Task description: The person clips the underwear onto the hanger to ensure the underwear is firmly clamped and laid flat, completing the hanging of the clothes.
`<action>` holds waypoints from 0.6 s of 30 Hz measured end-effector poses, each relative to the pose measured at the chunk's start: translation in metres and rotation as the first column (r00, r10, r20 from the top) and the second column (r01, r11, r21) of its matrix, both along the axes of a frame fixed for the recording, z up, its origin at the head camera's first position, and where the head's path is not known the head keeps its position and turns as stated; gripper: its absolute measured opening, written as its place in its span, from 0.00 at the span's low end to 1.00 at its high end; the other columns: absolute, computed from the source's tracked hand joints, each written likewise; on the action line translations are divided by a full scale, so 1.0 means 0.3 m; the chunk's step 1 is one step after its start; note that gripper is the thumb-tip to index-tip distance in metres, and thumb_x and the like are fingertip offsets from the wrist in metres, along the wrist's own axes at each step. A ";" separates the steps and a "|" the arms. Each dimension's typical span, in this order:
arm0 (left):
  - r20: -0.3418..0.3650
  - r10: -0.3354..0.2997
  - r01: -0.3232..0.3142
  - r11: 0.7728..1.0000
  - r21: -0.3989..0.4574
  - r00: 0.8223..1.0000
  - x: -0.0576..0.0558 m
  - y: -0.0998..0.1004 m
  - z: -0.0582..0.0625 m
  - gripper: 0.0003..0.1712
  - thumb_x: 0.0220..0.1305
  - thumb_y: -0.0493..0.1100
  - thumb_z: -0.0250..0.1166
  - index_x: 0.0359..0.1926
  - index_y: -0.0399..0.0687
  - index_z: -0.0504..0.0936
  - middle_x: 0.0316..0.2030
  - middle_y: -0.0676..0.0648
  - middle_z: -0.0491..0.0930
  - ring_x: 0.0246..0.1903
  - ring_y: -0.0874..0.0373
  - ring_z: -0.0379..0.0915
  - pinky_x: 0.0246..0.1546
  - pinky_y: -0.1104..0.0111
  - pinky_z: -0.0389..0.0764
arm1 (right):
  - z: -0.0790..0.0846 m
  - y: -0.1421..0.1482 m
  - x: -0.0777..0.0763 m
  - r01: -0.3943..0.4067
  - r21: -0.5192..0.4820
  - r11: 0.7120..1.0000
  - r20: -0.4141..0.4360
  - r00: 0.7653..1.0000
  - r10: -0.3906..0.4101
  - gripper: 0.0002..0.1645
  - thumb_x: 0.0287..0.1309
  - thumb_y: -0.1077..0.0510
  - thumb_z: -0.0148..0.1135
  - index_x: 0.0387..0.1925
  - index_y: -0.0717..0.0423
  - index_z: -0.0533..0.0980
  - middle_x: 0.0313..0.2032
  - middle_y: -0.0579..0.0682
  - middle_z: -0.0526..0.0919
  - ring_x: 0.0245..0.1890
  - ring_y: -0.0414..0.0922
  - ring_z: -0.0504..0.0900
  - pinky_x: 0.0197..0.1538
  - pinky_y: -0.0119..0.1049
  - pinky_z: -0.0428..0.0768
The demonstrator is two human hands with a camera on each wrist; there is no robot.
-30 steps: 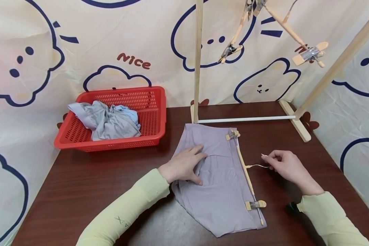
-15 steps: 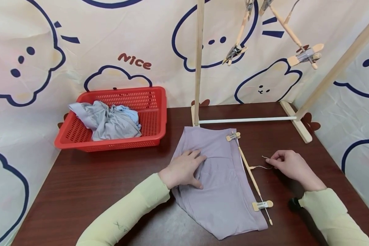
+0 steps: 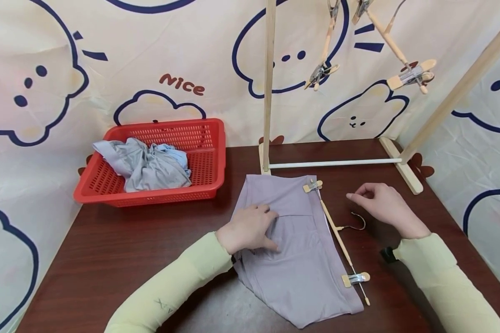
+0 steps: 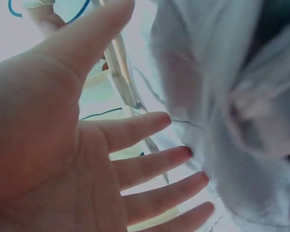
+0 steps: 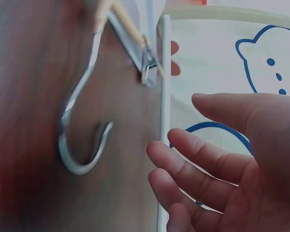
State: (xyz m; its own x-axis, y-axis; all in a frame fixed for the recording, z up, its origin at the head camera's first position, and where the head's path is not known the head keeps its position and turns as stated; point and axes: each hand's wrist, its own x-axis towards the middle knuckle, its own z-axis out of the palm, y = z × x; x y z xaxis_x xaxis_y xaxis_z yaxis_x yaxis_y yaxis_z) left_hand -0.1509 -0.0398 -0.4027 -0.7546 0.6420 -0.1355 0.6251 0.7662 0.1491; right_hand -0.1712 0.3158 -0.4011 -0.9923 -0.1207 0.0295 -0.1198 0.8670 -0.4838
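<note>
Lavender briefs (image 3: pixel 291 277) lie flat on the table. Along their waistband runs a wooden clip hanger (image 3: pixel 337 232), with a far clip (image 3: pixel 312 186) and a near clip (image 3: pixel 356 279) on the fabric. My left hand (image 3: pixel 250 229) rests on the briefs, fingers spread; its palm faces the left wrist camera. Beyond the hanger's metal hook (image 5: pixel 65 130), my right hand (image 3: pixel 379 203) hovers apart from it, holding nothing. In the right wrist view its fingers (image 5: pixel 176 166) are loosely bent, with a gap between them and the hook.
A red basket (image 3: pixel 221 157) at back left holds grey and light-blue clothes (image 3: pixel 150 162). At back right stands a wooden rack (image 3: pixel 268 92) with a white lower bar (image 3: pixel 337 163). Other clip hangers (image 3: pixel 385 34) hang above. A patterned cloth backs the dark table (image 3: pixel 150 245).
My right hand has let go of the hanger's hook and moved up and away from it. The hook now lies turned toward the near side. The left hand stays on the briefs, which shifted slightly.
</note>
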 end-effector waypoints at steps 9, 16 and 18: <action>0.107 -0.048 0.018 0.964 0.264 0.993 -0.135 0.050 0.010 0.36 0.66 0.55 0.70 0.70 0.44 0.73 0.66 0.43 0.71 0.67 0.48 0.64 0.68 0.60 0.63 | 0.010 -0.045 -0.063 -0.004 -0.067 0.998 0.082 0.997 0.009 0.26 0.68 0.38 0.63 0.40 0.59 0.84 0.36 0.52 0.85 0.33 0.50 0.78 0.34 0.42 0.75; 0.126 -0.024 -0.029 0.916 0.400 0.992 -0.243 0.105 -0.018 0.31 0.73 0.46 0.63 0.72 0.41 0.68 0.67 0.44 0.71 0.67 0.52 0.66 0.66 0.64 0.65 | -0.007 -0.082 -0.129 -0.010 -0.100 0.995 0.143 0.989 0.024 0.28 0.68 0.36 0.61 0.43 0.58 0.84 0.43 0.55 0.85 0.41 0.51 0.78 0.46 0.46 0.75; 0.124 -0.016 -0.037 0.911 0.411 0.992 -0.264 0.122 -0.030 0.30 0.75 0.45 0.61 0.73 0.42 0.68 0.67 0.44 0.70 0.67 0.53 0.66 0.66 0.64 0.65 | -0.014 -0.093 -0.146 -0.008 -0.110 0.994 0.167 0.986 0.026 0.29 0.68 0.36 0.61 0.44 0.59 0.83 0.44 0.55 0.84 0.43 0.52 0.78 0.47 0.47 0.75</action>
